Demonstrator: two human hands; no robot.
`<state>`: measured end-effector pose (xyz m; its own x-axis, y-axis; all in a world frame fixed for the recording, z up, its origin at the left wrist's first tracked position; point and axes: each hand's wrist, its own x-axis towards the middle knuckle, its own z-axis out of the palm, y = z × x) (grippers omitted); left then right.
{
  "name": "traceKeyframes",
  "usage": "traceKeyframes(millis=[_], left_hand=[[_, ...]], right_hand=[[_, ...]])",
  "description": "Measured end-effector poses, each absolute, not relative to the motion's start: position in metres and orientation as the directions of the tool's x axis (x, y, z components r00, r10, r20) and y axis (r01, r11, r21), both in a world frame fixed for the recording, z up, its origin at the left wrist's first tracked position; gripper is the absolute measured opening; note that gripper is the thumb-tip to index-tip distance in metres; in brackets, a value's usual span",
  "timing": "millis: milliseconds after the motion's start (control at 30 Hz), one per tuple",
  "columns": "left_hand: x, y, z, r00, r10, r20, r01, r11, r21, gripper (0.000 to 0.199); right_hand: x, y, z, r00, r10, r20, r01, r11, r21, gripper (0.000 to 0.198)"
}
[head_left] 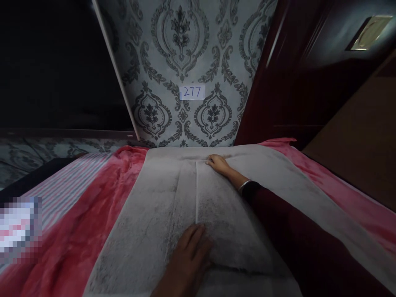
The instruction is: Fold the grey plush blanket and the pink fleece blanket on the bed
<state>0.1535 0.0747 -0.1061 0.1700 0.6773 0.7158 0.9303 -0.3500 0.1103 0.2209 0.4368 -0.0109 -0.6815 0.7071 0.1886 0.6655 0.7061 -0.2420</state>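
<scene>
A grey plush cloth (148, 206) lies spread out in front of me, with a pale straight edge (196, 189) running down its middle. At the far end of that edge my right hand (218, 163) is closed, its fingertips pinching the cloth. My left hand (190, 258) rests on the near part of the cloth, at the lower end of the pale edge. Its fingers are stretched out and somewhat blurred. A dark crease (238, 270) crosses the cloth to the right of my left hand.
Red plush fabric (102, 210) shows on the left and pink fabric (334, 185) on the right. Beyond it on the left is a striped cloth (77, 177). A large dark screen (62, 66), patterned wall (181, 53) and dark red panel (278, 99) stand behind.
</scene>
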Motion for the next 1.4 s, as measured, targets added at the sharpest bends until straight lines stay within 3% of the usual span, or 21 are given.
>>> traceKeyframes(millis=[333,433,600,767,967,1200,1400], left_hand=[[0.15,0.073,-0.081,0.235,0.708,0.666,0.926,-0.372,0.069,0.031],[0.155,0.075,-0.087,0.205,0.689,0.695,0.926,-0.366,0.09,0.026],[0.161,0.077,-0.083,0.178,0.712,0.679,0.906,-0.389,0.17,0.018],[0.159,0.076,-0.06,0.216,0.746,0.63,0.873,-0.437,0.217,0.017],[0.156,0.073,-0.052,0.236,0.744,0.625,0.863,-0.456,0.217,0.019],[0.154,0.075,-0.056,0.247,0.721,0.648,0.854,-0.478,0.206,0.019],[0.154,0.078,-0.061,0.259,0.701,0.664,0.852,-0.489,0.184,0.021]], right_hand=[[0.216,0.425,-0.011,-0.642,0.75,0.159,0.717,0.661,-0.22,0.034],[0.211,0.402,-0.017,-0.699,0.694,0.174,0.676,0.72,-0.156,0.052],[0.206,0.383,-0.029,-0.811,0.584,0.041,0.578,0.81,-0.098,0.07],[0.202,0.386,-0.02,-0.795,0.607,-0.017,0.603,0.787,-0.13,0.07],[0.207,0.343,-0.002,-0.669,0.737,-0.092,0.742,0.655,-0.146,0.069],[0.288,0.241,-0.017,-0.791,0.61,-0.031,0.61,0.785,-0.113,0.066],[0.342,0.19,-0.036,-0.756,0.653,0.045,0.65,0.757,-0.071,0.059]])
